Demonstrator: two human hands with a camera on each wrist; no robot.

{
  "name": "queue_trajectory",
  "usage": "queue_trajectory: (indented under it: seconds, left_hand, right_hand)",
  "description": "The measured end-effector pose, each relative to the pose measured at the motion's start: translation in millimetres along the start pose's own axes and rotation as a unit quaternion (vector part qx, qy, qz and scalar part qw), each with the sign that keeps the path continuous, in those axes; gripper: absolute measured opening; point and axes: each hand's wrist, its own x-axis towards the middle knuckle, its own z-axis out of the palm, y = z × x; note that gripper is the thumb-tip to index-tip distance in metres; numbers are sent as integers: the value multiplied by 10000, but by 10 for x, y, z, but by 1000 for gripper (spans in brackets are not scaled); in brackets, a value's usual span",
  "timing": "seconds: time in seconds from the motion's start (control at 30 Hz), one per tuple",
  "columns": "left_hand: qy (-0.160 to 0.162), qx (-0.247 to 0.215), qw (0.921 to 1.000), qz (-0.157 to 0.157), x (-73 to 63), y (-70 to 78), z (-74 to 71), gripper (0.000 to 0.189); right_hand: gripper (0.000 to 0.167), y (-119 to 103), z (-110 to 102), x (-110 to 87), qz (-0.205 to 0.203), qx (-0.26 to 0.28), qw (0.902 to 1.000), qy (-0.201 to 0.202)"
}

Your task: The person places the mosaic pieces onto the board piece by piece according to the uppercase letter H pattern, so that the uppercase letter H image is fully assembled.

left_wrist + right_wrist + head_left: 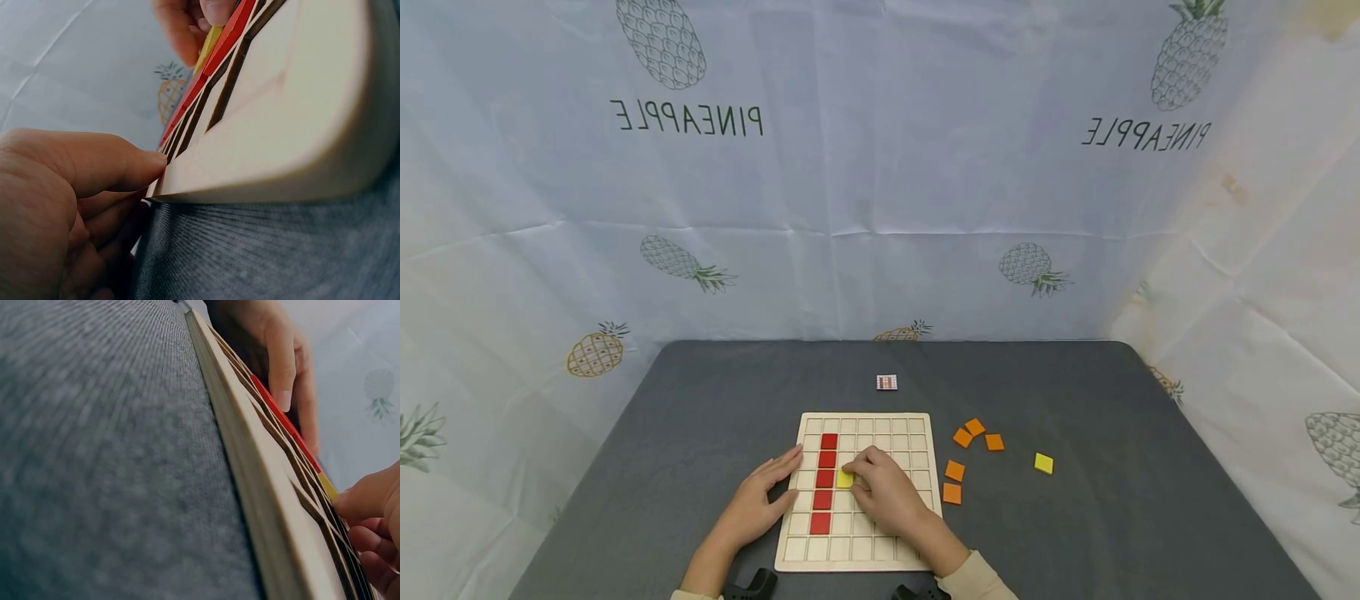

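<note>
A pale wooden grid board [861, 550] lies on the dark table. In its third column from the left, several red square tiles [822, 499] form a vertical line. Just right of the middle red tile, my right hand [889, 493] pinches a yellow square tile [845, 479] between thumb and fingers, down at the grid. The right wrist view has the thumb on that yellow tile [327, 485], beside the red row. My left hand [751, 505] rests along the board's left edge, fingers extended, its thumb [134, 164] touching the rim.
Several loose orange tiles [952, 494] lie right of the board, and another yellow tile [1043, 463] sits farther right. Behind the board is a small patterned card [887, 382]. A pineapple-print cloth [865, 167] hangs beyond the table's far edge.
</note>
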Motion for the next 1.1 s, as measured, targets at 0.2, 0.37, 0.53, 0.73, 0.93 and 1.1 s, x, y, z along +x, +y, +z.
queue_trajectory:
  seconds: [0.2, 0.37, 0.53, 0.73, 0.93, 1.1]
  left_hand:
    - [-5, -30, 10000, -12, -5, -7, 0, 53]
    - [-56, -30, 10000, 36, -2, -22, -2, 53]
    - [-75, -25, 10000, 59, -3, -25, 0, 53]
    - [-95, -131, 9999, 20, -5, -26, -2, 54]
    - [-159, -151, 9998, -10, 4, -27, -9, 55]
    - [-165, -158, 9997, -65, 8, 0, -17, 55]
  right_hand:
    - [23, 12, 25, -13, -104, -2, 9999, 79]
    - [25, 15, 21, -29, 6, 114, 9999, 45]
    - [29, 12, -32, -55, 232, 309, 9992, -54]
    - [34, 75, -189, -81, 370, 552, 9978, 2]
    - [37, 294, -446, -116, 651, 688, 9931, 691]
    - [38, 576, -726, -210, 1269, 869, 9827, 1027]
